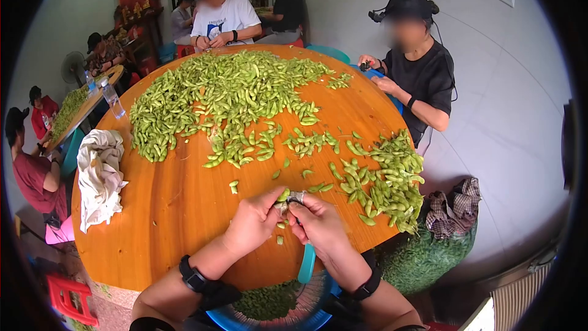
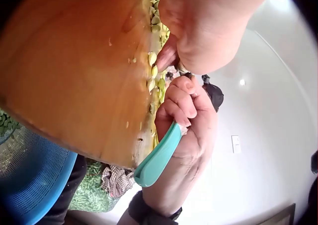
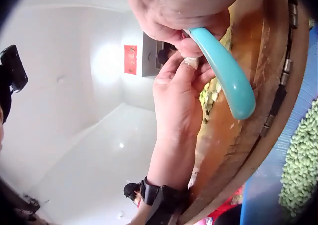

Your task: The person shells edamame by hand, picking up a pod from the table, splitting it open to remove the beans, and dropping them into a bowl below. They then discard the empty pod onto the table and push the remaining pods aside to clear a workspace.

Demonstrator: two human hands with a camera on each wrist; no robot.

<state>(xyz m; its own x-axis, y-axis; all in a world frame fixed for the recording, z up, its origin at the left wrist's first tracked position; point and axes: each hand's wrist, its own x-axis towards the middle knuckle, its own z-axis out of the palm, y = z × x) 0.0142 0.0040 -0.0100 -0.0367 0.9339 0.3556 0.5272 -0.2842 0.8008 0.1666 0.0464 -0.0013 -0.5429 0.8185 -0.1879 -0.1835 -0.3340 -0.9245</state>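
Note:
Above the near part of the table, both hands meet. The left hand (image 1: 250, 224) pinches a green pod (image 1: 283, 195) between thumb and fingers. Curled round a tool with a teal handle (image 1: 307, 263), the right hand (image 1: 323, 228) has its thumb and fingertips close against the left fingertips. The handle (image 3: 226, 76) sticks out below the right palm in the right wrist view. Fingers hide most of the tool's working end. Under the hands, a few pod pieces (image 1: 280, 240) lie on the wood.
Pods are heaped on the round table (image 1: 184, 208), with a smaller pile (image 1: 392, 178) at right. A white cloth (image 1: 100, 178) lies at left. Below the near edge sits a blue basket (image 1: 229, 320); a green sack (image 1: 432, 260) stands at right. People sit around the tables.

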